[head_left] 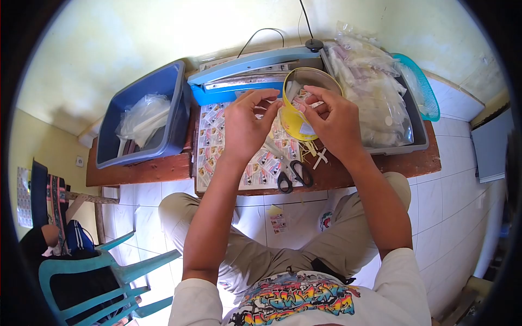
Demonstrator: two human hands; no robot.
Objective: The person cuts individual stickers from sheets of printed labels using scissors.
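My left hand (249,120) and my right hand (336,120) are raised over the front of a yellow round tin (296,124), thumbs and fingers pinched together. Something small and pale seems to lie between the fingertips, but I cannot make out what it is. The tin is open at the top and holds printed paper pieces and pale strips. Below my hands, scissors (297,175) with black handles rest on sheets of printed labels (212,144). Thin pale scraps (321,157) lie beside the scissors.
A blue heat sealer (206,95) stands behind the sheets. On the left, a dark blue tub (173,117) holds plastic bags. Filled clear bags (375,103) pile in a grey tray (402,148) on the right, near a teal basket (432,111). A green chair (76,266) stands lower left.
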